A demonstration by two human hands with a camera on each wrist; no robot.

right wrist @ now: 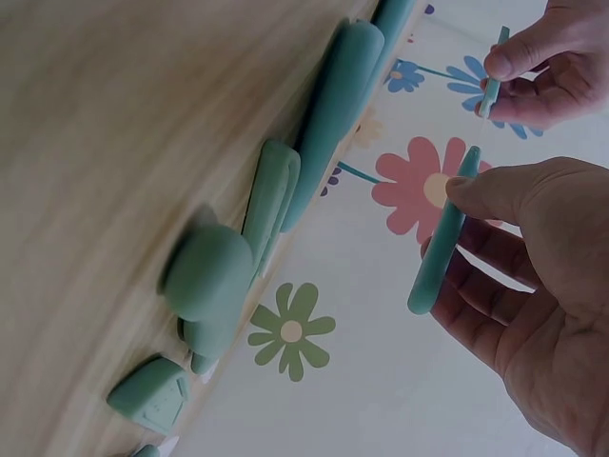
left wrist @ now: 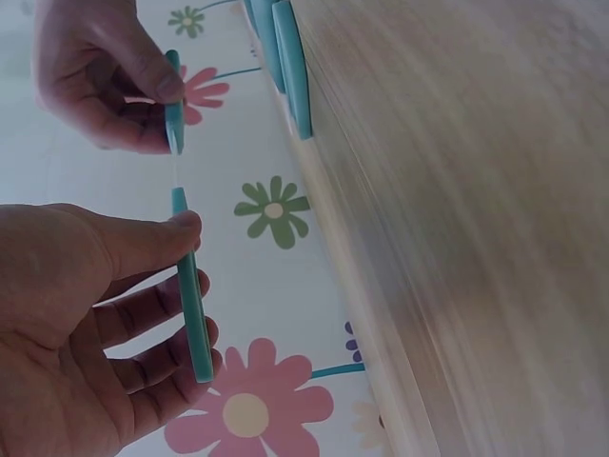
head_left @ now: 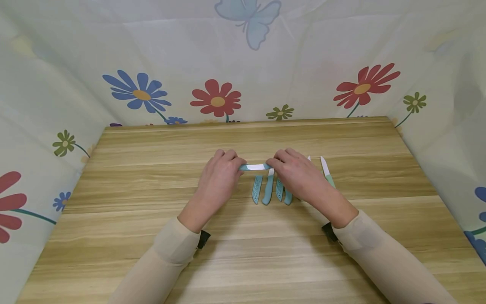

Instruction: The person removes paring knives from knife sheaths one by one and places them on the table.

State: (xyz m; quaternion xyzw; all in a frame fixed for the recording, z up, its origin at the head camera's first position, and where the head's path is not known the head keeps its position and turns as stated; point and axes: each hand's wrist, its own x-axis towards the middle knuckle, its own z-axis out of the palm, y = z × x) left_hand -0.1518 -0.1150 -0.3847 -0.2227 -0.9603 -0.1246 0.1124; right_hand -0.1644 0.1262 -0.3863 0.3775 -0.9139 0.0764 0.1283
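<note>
Both hands are raised over the table around one small knife. My right hand (head_left: 298,174) pinches its teal handle (right wrist: 442,238) between thumb and fingers. The white blade (head_left: 256,167) points left. My left hand (head_left: 220,175) grips a slim teal sheath (left wrist: 193,295), its open end at the blade's tip; how far the tip sits inside, I cannot tell. Below the hands lie a teal sheath (head_left: 257,189), a teal-handled knife (head_left: 268,188), a second sheath (head_left: 279,190) and another teal handle (head_left: 288,197), partly hidden by my right hand.
A knife with a white blade and light green handle (head_left: 325,169) lies right of my right hand, partly covered by the forearm. The right wrist view also has a light green sheath-like piece (right wrist: 150,394) on the wooden table (head_left: 243,253). A flower-printed curtain (head_left: 296,63) surrounds the table.
</note>
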